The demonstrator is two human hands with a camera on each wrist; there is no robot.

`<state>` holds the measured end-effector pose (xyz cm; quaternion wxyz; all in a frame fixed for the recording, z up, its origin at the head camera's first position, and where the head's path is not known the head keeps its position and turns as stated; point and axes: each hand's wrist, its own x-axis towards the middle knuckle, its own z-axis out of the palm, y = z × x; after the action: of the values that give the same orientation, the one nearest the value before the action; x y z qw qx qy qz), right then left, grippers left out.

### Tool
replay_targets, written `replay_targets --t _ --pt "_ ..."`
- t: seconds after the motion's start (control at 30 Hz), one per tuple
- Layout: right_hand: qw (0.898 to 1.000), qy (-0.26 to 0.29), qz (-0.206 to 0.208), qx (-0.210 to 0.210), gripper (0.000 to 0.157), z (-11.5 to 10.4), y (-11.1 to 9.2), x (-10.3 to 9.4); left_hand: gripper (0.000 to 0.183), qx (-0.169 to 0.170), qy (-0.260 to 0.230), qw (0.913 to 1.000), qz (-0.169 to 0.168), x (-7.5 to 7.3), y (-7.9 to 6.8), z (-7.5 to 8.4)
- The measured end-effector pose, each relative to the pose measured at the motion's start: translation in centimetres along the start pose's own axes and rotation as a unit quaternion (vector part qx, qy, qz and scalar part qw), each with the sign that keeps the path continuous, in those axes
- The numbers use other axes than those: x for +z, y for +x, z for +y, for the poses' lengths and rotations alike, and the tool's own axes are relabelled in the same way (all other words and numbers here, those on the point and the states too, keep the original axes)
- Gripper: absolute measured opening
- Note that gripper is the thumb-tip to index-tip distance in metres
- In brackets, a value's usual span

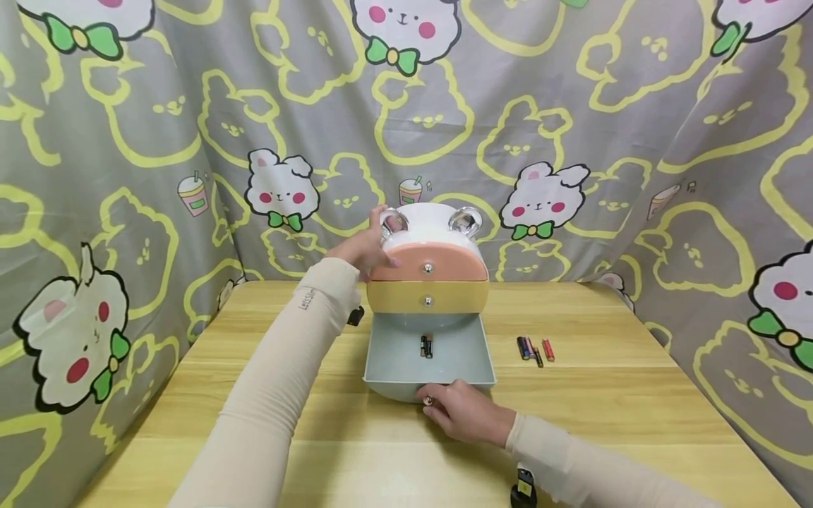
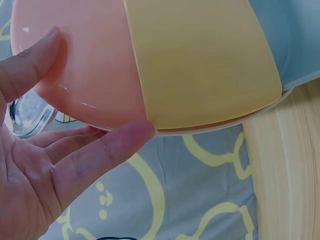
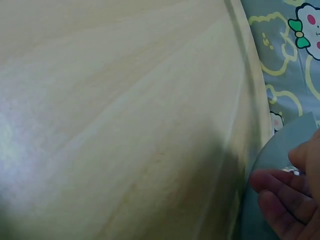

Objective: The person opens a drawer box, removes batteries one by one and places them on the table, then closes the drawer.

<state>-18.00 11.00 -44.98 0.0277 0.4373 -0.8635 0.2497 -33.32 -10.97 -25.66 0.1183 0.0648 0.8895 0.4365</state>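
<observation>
A small drawer cabinet (image 1: 424,220) with a white top and clear ear shapes stands on the table. My left hand (image 1: 359,251) grips its left side, the thumb on the pink drawer front (image 2: 95,65) and the fingers along the side. Below the pink front is a closed yellow drawer (image 1: 396,298). The grey-blue bottom drawer (image 1: 389,367) is pulled out, with small black batteries (image 1: 426,346) lying inside. My right hand (image 1: 466,413) pinches the round knob (image 1: 428,400) on that drawer's front. In the right wrist view the fingers partly cover the knob.
Several batteries (image 1: 528,348), red and dark, lie on the wooden table (image 1: 603,402) right of the drawer. A black object (image 1: 356,316) shows beside the cabinet's left side. Another black device (image 1: 524,487) is under the right forearm. A patterned curtain (image 1: 343,127) surrounds the table's back and sides.
</observation>
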Motion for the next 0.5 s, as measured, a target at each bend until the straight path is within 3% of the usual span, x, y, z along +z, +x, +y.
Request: replay_targets --t 0.17,0.5 --pt "1.000 0.014 0.001 -0.013 0.017 0.0 0.2 -0.6 0.118 0.000 -0.004 1.0000 -0.001 0.0 0.0 0.1" --pt "0.994 0.063 0.013 -0.093 0.006 -0.6 1.6 -2.4 0.119 0.008 -0.009 0.9999 0.002 -0.1 0.3 0.0"
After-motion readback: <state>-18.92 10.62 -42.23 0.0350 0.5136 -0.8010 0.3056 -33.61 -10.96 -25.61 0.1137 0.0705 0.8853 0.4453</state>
